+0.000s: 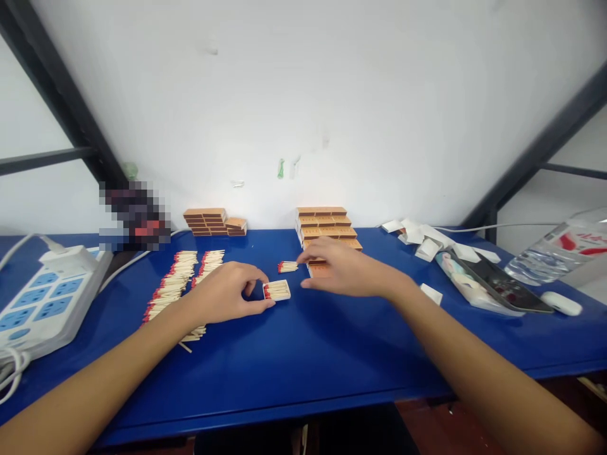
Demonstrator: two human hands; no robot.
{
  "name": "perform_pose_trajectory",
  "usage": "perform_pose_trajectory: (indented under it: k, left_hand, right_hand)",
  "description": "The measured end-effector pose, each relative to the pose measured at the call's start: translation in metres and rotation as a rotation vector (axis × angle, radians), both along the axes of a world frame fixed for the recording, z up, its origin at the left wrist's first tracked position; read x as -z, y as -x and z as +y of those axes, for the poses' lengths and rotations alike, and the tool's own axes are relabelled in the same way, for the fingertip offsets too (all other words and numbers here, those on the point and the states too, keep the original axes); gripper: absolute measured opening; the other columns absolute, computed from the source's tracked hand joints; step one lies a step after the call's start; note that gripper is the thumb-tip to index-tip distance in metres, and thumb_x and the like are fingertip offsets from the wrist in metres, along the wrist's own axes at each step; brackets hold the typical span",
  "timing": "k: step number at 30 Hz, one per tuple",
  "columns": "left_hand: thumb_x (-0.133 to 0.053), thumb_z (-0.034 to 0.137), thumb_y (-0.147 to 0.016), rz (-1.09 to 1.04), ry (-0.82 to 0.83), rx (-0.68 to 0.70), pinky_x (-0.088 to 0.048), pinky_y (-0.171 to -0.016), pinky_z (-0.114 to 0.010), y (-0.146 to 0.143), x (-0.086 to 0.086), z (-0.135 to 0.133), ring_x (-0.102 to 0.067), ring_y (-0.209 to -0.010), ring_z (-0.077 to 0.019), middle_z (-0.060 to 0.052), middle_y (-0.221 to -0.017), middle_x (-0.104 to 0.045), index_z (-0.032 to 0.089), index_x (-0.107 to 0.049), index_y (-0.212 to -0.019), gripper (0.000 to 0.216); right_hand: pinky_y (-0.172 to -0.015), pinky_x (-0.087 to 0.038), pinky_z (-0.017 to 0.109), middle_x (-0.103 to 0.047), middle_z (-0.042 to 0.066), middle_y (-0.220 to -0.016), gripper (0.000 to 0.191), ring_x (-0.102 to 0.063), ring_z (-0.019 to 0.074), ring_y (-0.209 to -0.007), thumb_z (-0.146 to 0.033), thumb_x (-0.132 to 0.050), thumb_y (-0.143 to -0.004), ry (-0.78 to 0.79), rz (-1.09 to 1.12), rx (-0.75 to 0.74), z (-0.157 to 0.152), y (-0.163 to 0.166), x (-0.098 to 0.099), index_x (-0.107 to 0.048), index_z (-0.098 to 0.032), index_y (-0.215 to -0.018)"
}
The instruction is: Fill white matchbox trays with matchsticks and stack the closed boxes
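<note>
A small white matchbox tray (283, 295) with red-tipped matches lying in it rests on the blue table. My left hand (227, 291) has thumb and index finger at the tray's left end, gripping it. Just behind the tray lies a small bunch of loose matches (287, 266). My right hand (332, 268) hovers right of that bunch, thumb and fingers apart, nothing visible between them. It partly hides the stepped stack of orange matchboxes (327, 221) behind it. Two long rows of matches (168, 284) lie left of and partly under my left forearm.
A smaller pile of matchboxes (205, 221) stands by the wall. White empty trays (427, 240), a dark phone-like slab (497, 284), a white earbud-style case (561, 303) and a water bottle (545, 259) are at right. A power strip (52, 297) with cables sits left.
</note>
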State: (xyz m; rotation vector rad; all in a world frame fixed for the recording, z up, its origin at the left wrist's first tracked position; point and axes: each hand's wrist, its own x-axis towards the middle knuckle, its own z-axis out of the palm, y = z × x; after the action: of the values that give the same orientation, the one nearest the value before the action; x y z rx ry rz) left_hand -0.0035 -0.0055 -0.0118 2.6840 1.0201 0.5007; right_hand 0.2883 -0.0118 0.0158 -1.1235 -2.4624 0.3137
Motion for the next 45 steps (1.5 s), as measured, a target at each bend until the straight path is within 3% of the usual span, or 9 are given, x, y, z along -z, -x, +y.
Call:
perform_pose_trajectory:
  k: [1, 5, 10, 13, 18, 22, 26, 31, 45]
  left_hand:
    - [-0.074, 0.051, -0.09, -0.002, -0.007, -0.001, -0.041, -0.058, -0.027, 0.001, 0.0, 0.001, -0.058, -0.057, -0.0142, 0.002, -0.067, -0.065, 0.02, -0.078, -0.099, 0.033]
    - [-0.072, 0.05, -0.09, 0.006, -0.04, 0.011, -0.042, -0.06, -0.028, 0.003, 0.002, 0.003, -0.059, -0.059, -0.0151, 0.001, -0.067, -0.066, 0.019, -0.078, -0.096, 0.032]
    - [-0.075, 0.046, -0.088, 0.023, -0.037, -0.029, -0.041, -0.06, -0.028, 0.004, 0.001, 0.005, -0.058, -0.058, -0.0154, 0.001, -0.068, -0.067, 0.02, -0.077, -0.095, 0.028]
    - [-0.075, 0.044, -0.087, 0.052, -0.039, -0.057, -0.04, -0.062, -0.029, 0.006, -0.001, 0.006, -0.06, -0.061, -0.0169, 0.0, -0.071, -0.069, 0.019, -0.078, -0.099, 0.028]
    - [-0.074, 0.046, -0.088, 0.059, -0.071, -0.122, -0.043, -0.064, -0.031, 0.013, -0.003, 0.012, -0.065, -0.067, -0.0196, -0.003, -0.077, -0.073, 0.019, -0.078, -0.102, 0.03]
    - [-0.072, 0.051, -0.09, -0.01, -0.169, -0.2, -0.047, -0.07, -0.032, 0.02, -0.003, 0.02, -0.07, -0.079, -0.0226, -0.006, -0.087, -0.078, 0.018, -0.078, -0.101, 0.035]
    - [-0.07, 0.057, -0.092, -0.036, -0.217, -0.254, -0.047, -0.072, -0.033, 0.02, -0.001, 0.023, -0.071, -0.082, -0.0236, -0.006, -0.088, -0.079, 0.02, -0.081, -0.102, 0.04]
    - [-0.075, 0.056, -0.088, -0.091, -0.177, -0.241, -0.05, -0.075, -0.032, 0.015, 0.004, 0.02, -0.07, -0.081, -0.0218, -0.005, -0.093, -0.078, 0.022, -0.083, -0.107, 0.039]
    - [-0.082, 0.058, -0.086, -0.184, -0.039, -0.103, -0.052, -0.071, -0.029, 0.013, 0.004, 0.019, -0.069, -0.08, -0.0173, -0.002, -0.101, -0.079, 0.026, -0.083, -0.114, 0.042]
  right_hand:
    - [-0.092, -0.053, 0.036, -0.076, 0.008, -0.118, 0.024, -0.069, 0.0231, -0.108, -0.034, -0.078, -0.091, 0.011, -0.008, -0.042, 0.012, 0.017, -0.001, -0.074, -0.022, -0.112]
    - [-0.083, -0.051, 0.03, -0.077, 0.009, -0.109, 0.02, -0.069, 0.019, -0.094, -0.031, -0.073, -0.096, 0.019, 0.0, 0.091, 0.077, 0.083, -0.001, -0.073, -0.016, -0.109]
    - [-0.09, -0.049, 0.036, -0.066, 0.022, -0.136, 0.045, -0.065, 0.0281, -0.112, -0.046, -0.072, -0.097, -0.052, -0.01, 0.212, 0.14, 0.151, 0.012, -0.065, -0.011, -0.124]
    - [-0.09, -0.048, 0.039, -0.068, 0.023, -0.131, 0.035, -0.065, 0.0308, -0.112, -0.039, -0.073, -0.097, -0.056, -0.034, 0.253, 0.155, 0.168, 0.018, -0.066, -0.011, -0.117]
    - [-0.095, -0.047, 0.037, -0.069, 0.019, -0.127, 0.028, -0.063, 0.0276, -0.113, -0.03, -0.074, -0.096, -0.089, -0.014, 0.231, 0.143, 0.134, 0.005, -0.067, -0.012, -0.117]
    - [-0.084, -0.048, 0.032, -0.072, 0.009, -0.116, 0.035, -0.066, 0.0198, -0.095, -0.025, -0.082, -0.089, -0.055, -0.013, 0.136, 0.094, 0.064, -0.005, -0.069, -0.015, -0.12]
    - [-0.072, -0.044, 0.03, -0.07, 0.003, -0.094, 0.032, -0.063, 0.0187, -0.082, -0.025, -0.085, -0.085, 0.074, 0.055, 0.087, 0.042, 0.016, 0.009, -0.073, -0.019, -0.114]
    - [-0.072, -0.044, 0.029, -0.068, 0.003, -0.098, 0.035, -0.06, 0.0164, -0.08, -0.026, -0.086, -0.085, 0.087, 0.171, 0.058, 0.017, 0.014, 0.028, -0.073, -0.02, -0.117]
    - [-0.076, -0.057, 0.031, -0.07, 0.003, -0.105, 0.038, -0.066, 0.0146, -0.081, -0.028, -0.09, -0.081, 0.172, 0.401, 0.024, 0.019, 0.014, 0.044, -0.075, -0.021, -0.115]
